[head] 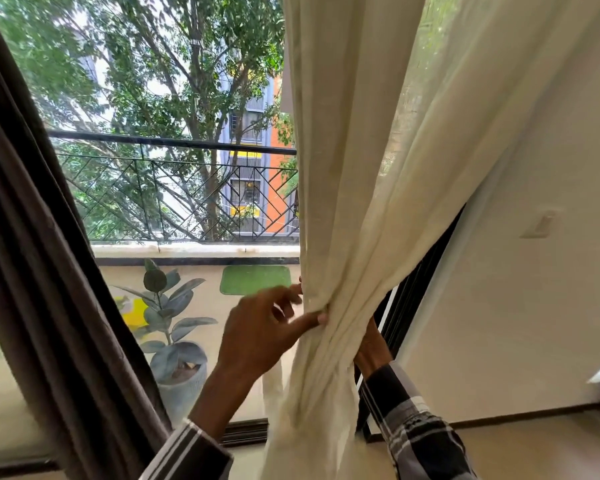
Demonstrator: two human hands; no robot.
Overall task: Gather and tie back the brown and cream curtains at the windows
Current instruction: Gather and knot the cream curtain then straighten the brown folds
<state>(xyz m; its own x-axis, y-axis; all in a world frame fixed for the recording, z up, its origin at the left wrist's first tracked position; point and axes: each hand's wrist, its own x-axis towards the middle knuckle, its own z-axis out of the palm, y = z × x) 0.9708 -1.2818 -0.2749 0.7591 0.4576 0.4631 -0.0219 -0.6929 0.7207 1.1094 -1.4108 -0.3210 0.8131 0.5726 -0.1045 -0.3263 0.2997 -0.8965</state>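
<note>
The cream curtain (354,202) hangs down the centre-right of the frame, bunched into a narrow waist at lower centre; the left hand (267,327) meets that waist from the left, thumb and fingertips pinching a fold; the right hand (369,344) is mostly hidden behind the cloth at its right edge, so its grip cannot be told; the brown curtain (49,289) slants down the left side, well apart from both hands; a potted plant (170,320) stands outside the glass at lower centre-left, below a black railing (174,188).
</note>
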